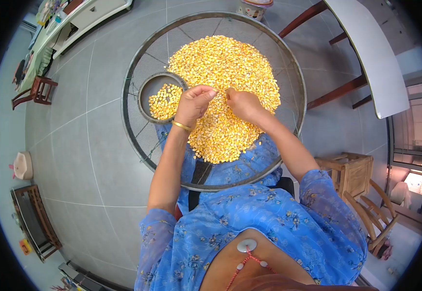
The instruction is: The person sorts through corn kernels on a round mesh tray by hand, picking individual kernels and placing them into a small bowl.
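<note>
A wide round mesh sieve (150, 58) rests over my lap, bearing a large heap of yellow corn kernels (228, 63). On its left side stands a small round dark bowl (156, 84) with a smaller lot of kernels inside. My left hand (195, 104), with a gold bangle at the wrist, is closed in a pinch over the heap, just right of the bowl. Close beside it, my right hand (245, 104) is also closed, thumb and fingers pressed together above the corn. Whatever lies between the fingertips is too small to make out.
A white-topped table (371, 53) with dark red legs stands at the right, above a wooden chair (347, 172). Beyond the sieve's far rim is a patterned bucket (253, 9). A small wooden stool (40, 90) and a white cabinet (92, 17) are at the left.
</note>
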{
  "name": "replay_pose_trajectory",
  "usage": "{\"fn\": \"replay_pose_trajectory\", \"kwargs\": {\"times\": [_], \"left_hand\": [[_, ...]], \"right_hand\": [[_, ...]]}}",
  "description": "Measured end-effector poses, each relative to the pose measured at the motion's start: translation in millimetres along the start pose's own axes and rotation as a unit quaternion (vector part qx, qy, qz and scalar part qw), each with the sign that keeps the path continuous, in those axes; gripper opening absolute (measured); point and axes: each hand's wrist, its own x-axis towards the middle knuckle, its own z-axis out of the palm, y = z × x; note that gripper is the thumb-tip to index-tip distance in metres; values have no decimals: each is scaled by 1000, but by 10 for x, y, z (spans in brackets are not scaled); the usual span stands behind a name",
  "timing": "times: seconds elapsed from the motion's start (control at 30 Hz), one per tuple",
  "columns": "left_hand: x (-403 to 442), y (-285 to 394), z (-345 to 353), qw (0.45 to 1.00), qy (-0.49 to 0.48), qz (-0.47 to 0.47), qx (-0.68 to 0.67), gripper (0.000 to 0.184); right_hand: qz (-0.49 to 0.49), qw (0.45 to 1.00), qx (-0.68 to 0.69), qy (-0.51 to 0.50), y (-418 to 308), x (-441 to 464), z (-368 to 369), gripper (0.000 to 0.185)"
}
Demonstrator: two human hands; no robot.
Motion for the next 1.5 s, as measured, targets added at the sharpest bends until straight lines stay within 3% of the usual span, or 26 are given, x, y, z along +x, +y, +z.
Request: {"fn": "replay_pose_trajectory", "kwargs": {"times": [0.23, 0.3, 0.4, 0.43, 0.47, 0.5, 0.53, 0.6, 0.67, 0.73, 0.8, 0.87, 0.9, 0.93, 0.97, 1.0, 1.03, 1.2, 1.27, 1.3, 1.33, 1.37, 1.4, 1.43, 1.47, 1.5], "left_hand": [[-34, 20, 67, 998, 24, 42, 51, 9], [-52, 67, -8, 993, -47, 46, -98, 9], [-70, 126, -88, 968, -116, 73, -211, 12], [-74, 141, -110, 962, -131, 78, -225, 18], [-68, 143, -114, 962, -132, 80, -226, 18], [-59, 138, -121, 949, -150, 86, -263, 21], [-49, 132, -132, 935, -169, 91, -299, 25], [-1, 97, -175, 923, -177, 81, -332, 28], [51, 85, -212, 910, -190, 70, -361, 30], [41, 84, -221, 927, -142, 65, -341, 31], [49, 102, -177, 942, -120, 75, -305, 27], [36, 117, -117, 973, -46, 80, -211, 21], [50, 89, -120, 978, -37, 78, -192, 17], [57, 82, -98, 979, -41, 74, -187, 17], [68, 69, -70, 987, -18, 70, -147, 17], [79, 58, -39, 992, 6, 67, -106, 17], [90, 50, -13, 994, 6, 71, -78, 15], [243, -37, 58, 994, 29, 76, 76, 15], [353, -111, 71, 946, 43, 173, 271, 16], [402, -76, 87, 889, 37, 208, 405, 17], [437, -62, 112, 888, 39, 206, 409, 17], [476, -69, 160, 797, 40, 232, 557, 17], [506, -55, 243, 680, 39, 251, 687, 18], [569, -70, 304, 656, 24, 214, 724, 19], [655, -108, 307, 654, 24, 214, 725, 19], [759, -210, 264, 618, 6, 244, 747, 18]], "right_hand": [[-7, 998, -55, 14, -69, -30, 119, 18], [-11, 998, -52, 27, 14, 29, 207, 15], [-8, 997, 29, 73, 111, 121, 204, 8], [26, 968, 249, 22, 112, 139, 109, 7], [59, 887, 456, -31, 128, 138, 8, 8], [59, 773, 626, -86, 137, 76, -187, 13], [58, 774, 625, -87, 196, 76, -225, 13], [-58, 510, 854, -91, 271, 100, -293, 18], [-44, 492, 868, -57, 311, 102, -337, 21], [-6, 452, 892, 4, 349, 103, -344, 27], [-6, 463, 886, 10, 353, 117, -317, 26], [119, 712, 689, 58, 293, 95, -310, 24], [126, 801, 581, 74, 393, 207, -149, 20], [127, 797, 585, 78, 382, 208, -88, 20], [111, 933, 317, 129, 364, 198, -7, 17], [86, 982, 18, 165, 324, 185, 43, 15], [142, 988, 16, 56, 191, 132, -106, 18], [122, 991, 19, 40, 173, 71, -222, 18], [124, 991, 36, 39, 199, 96, -236, 17], [115, 987, 64, 89, 225, 119, -228, 15], [105, 981, 90, 138, 255, 132, -221, 14], [104, 981, 93, 137, 303, 136, -231, 14], [92, 929, 345, 102, 301, 105, -340, 14], [72, 815, 572, 61, 307, 79, -440, 15], [71, 814, 573, 62, 341, 55, -517, 15], [16, 679, 733, 44, 384, 19, -585, 15]]}}
